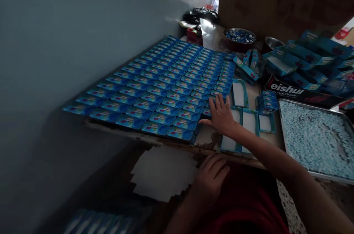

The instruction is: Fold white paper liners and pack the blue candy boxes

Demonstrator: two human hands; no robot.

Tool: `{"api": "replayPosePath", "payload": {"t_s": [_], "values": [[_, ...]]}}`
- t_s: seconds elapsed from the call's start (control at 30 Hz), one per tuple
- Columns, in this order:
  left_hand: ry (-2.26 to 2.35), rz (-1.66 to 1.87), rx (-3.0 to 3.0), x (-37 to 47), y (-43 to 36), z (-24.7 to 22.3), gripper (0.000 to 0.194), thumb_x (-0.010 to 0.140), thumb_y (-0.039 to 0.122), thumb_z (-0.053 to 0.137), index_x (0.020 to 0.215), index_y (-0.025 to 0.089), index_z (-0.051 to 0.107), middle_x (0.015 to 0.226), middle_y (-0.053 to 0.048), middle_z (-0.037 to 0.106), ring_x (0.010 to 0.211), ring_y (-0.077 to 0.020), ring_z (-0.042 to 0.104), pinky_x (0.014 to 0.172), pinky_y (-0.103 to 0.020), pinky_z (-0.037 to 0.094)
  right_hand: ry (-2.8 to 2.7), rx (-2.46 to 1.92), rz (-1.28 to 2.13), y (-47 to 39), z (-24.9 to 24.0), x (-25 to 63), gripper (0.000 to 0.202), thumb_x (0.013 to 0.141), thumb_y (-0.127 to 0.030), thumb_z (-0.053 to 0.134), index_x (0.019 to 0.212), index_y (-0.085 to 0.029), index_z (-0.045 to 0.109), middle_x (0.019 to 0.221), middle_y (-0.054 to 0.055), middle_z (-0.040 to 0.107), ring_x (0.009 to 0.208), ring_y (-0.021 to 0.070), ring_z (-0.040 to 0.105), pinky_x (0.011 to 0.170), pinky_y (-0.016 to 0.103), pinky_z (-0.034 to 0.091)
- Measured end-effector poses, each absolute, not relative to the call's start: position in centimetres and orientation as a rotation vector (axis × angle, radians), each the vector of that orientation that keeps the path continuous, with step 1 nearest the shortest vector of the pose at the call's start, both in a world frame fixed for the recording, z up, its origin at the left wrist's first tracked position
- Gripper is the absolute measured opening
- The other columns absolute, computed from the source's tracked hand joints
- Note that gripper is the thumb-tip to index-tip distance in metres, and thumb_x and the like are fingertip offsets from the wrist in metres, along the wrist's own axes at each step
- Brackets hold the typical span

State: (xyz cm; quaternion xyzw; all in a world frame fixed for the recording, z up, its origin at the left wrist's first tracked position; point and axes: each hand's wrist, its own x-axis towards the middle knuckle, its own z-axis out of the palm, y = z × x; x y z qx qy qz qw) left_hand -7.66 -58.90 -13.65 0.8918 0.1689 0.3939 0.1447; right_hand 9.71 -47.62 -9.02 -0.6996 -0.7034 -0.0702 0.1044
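Observation:
Rows of small blue printed packs (pixel 166 93) lie side by side across the left of the table, each with a rounded darker-blue patch. My right hand (pixel 222 116) reaches over the right front of these rows, palm down with fingers spread, its fingertips on or just above the packs. It grips nothing that I can see. Beside its wrist are shallow blue open boxes (pixel 249 127) with white insides. My left hand (pixel 211 176) rests near the table's front edge, in front of my red clothing, its fingers loosely bent and slightly apart, with nothing visible in them.
A metal tray (pixel 318 138) of pale-blue pellets stands at the right. Behind it are a black carton (pixel 287 88) and piled blue boxes (pixel 306 55). A bowl (pixel 240 36) of small blue-and-white pieces stands farther back. White sheets (pixel 164 171) lie below the table edge; a wall (pixel 69 34) bounds the left.

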Motion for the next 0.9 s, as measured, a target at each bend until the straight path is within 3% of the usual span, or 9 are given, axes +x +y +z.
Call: {"api": "replayPosePath", "payload": {"t_s": [0.13, 0.23, 0.4, 0.6, 0.77, 0.9], "values": [[0.603, 1.298, 2.481, -9.7, -60.1, -15.1, 0.032, 0.092, 0.002, 0.053, 0.107, 0.022, 0.072, 0.102, -0.005, 0.078, 0.11, -0.0212, 0.07, 0.111, -0.044, 0.052, -2.107, -2.079, -0.278, -48.7, -9.7, 9.3, 0.082, 0.097, -0.046, 0.061, 0.158, 0.003, 0.036, 0.162, 0.034, 0.036, 0.159, 0.0457, 0.019, 0.126, 0.068, 0.012], [0.552, 1.316, 2.487, -9.3, -60.6, -15.8, 0.03, 0.091, 0.003, 0.051, 0.1, 0.021, 0.073, 0.1, -0.006, 0.079, 0.11, -0.0229, 0.071, 0.113, -0.047, 0.051, -2.141, -2.115, -0.272, -48.9, -8.7, 9.4, 0.08, 0.092, -0.035, 0.063, 0.159, -0.002, 0.036, 0.159, 0.032, 0.038, 0.153, 0.0464, 0.028, 0.124, 0.065, 0.016], [0.433, 1.238, 2.612, -9.1, -60.7, -17.2, 0.029, 0.087, 0.003, 0.056, 0.101, 0.021, 0.072, 0.108, -0.009, 0.079, 0.117, -0.0247, 0.071, 0.114, -0.052, 0.051, -2.164, -2.251, -0.038, -46.7, -6.6, 10.1, 0.109, 0.073, -0.039, 0.081, 0.165, -0.013, 0.027, 0.147, 0.027, 0.047, 0.13, 0.0419, 0.047, 0.11, 0.057, 0.036], [0.33, 1.166, 2.656, -7.7, -61.5, -17.3, 0.03, 0.085, 0.003, 0.064, 0.105, 0.024, 0.072, 0.115, -0.007, 0.078, 0.12, -0.0273, 0.07, 0.112, -0.055, 0.051, -2.137, -2.308, 0.173, -45.6, -6.1, 11.1, 0.103, 0.082, -0.047, 0.076, 0.167, -0.026, 0.022, 0.151, 0.022, 0.044, 0.128, 0.0414, 0.049, 0.107, 0.058, 0.04], [0.271, 1.197, 2.648, -5.3, -60.9, -15.0, 0.034, 0.086, 0.0, 0.063, 0.112, 0.02, 0.071, 0.118, -0.01, 0.076, 0.119, -0.0274, 0.068, 0.108, -0.05, 0.054, -2.091, -1.988, 0.019, -54.2, -3.0, 13.5, 0.104, 0.079, -0.045, 0.078, 0.166, -0.029, 0.024, 0.141, 0.017, 0.049, 0.124, 0.0383, 0.05, 0.104, 0.056, 0.044], [0.33, 1.191, 2.664, -3.4, -58.9, -12.8, 0.026, 0.088, 0.004, 0.068, 0.11, 0.018, 0.07, 0.108, -0.009, 0.077, 0.107, -0.0231, 0.07, 0.1, -0.04, 0.057, -1.832, -1.883, -0.148, -63.0, -1.1, 19.4, 0.107, 0.072, -0.051, 0.082, 0.163, -0.03, 0.028, 0.145, 0.015, 0.042, 0.133, 0.04, 0.044, 0.112, 0.06, 0.04]]}}
